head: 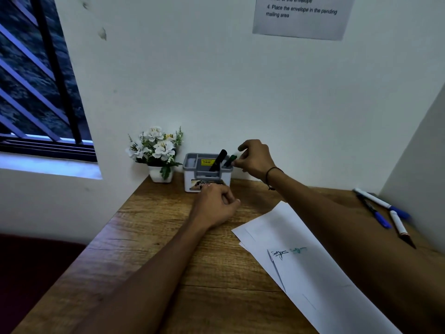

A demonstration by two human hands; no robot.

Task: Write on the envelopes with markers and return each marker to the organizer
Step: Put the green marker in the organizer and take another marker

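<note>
A white and grey organizer [207,175] stands against the wall at the back of the wooden desk [154,237]. A black marker [218,160] leans in its middle slot. My right hand [256,157] pinches the top of a green marker [230,160] that stands in the organizer's right slot. My left hand [215,206] rests in a loose fist on the desk just in front of the organizer, holding nothing that I can see. White envelopes [301,259] lie at the right, the top one with black and green writing.
A small pot of white flowers [156,153] sits left of the organizer. Three markers [382,208] lie at the far right of the desk by the side wall. A printed sheet [303,15] hangs on the wall above. A window is at the left.
</note>
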